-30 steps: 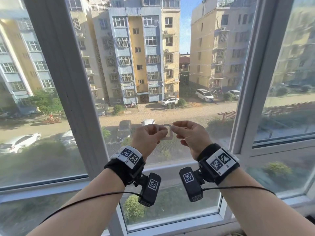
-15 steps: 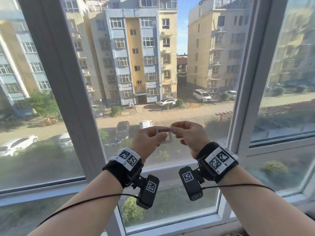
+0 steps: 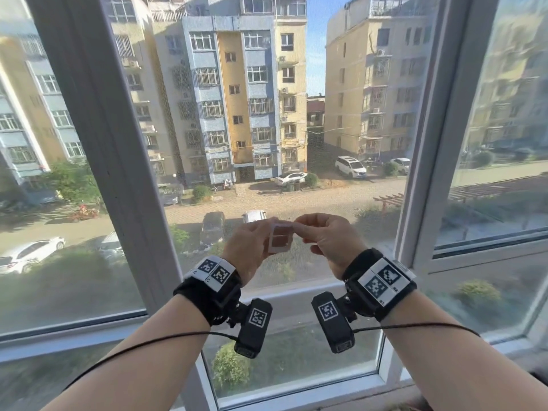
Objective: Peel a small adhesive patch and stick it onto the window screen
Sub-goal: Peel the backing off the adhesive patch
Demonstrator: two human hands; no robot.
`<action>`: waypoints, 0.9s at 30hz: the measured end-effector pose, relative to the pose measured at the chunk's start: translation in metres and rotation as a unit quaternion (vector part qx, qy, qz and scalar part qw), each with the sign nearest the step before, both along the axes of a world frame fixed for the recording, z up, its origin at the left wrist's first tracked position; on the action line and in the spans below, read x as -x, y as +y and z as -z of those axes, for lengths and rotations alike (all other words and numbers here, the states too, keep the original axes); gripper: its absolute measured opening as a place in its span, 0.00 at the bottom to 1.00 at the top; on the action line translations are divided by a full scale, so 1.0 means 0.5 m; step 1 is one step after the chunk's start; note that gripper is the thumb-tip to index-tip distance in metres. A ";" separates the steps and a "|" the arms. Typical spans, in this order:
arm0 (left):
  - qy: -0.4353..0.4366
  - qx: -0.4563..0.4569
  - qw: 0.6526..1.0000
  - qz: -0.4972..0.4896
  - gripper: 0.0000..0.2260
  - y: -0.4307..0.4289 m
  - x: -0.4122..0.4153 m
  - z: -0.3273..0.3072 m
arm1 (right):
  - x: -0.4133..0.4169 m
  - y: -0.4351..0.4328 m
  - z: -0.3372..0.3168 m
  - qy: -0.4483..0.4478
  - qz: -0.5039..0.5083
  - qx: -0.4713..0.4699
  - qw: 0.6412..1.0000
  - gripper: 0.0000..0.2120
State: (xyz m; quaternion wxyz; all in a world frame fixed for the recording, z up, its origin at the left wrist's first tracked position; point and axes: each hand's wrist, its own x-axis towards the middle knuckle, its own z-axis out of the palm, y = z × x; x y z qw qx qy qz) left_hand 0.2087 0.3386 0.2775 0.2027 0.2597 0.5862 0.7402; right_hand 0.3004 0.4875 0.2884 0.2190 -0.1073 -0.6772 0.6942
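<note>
Patch, small, square and translucent with a pale border, is pinched between left hand and right hand before the grey mesh window screen; peeling may fold adhesive onto itself or drop it.

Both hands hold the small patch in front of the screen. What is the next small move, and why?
Probably pull the right hand away to peel further: it pinches the top edge of the patch, the left hand grips its side, and the patch is not yet on the screen.
</note>
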 end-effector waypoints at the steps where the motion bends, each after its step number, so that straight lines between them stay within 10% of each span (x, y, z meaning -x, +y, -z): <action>1: 0.028 0.006 1.000 0.006 0.08 0.001 0.000 -0.001 | 0.000 -0.001 0.000 0.002 -0.003 -0.004 1.000 0.04; 27: 0.051 -0.028 0.998 0.022 0.06 0.006 0.013 0.017 | 0.004 -0.011 0.006 -0.005 -0.017 -0.017 1.000 0.03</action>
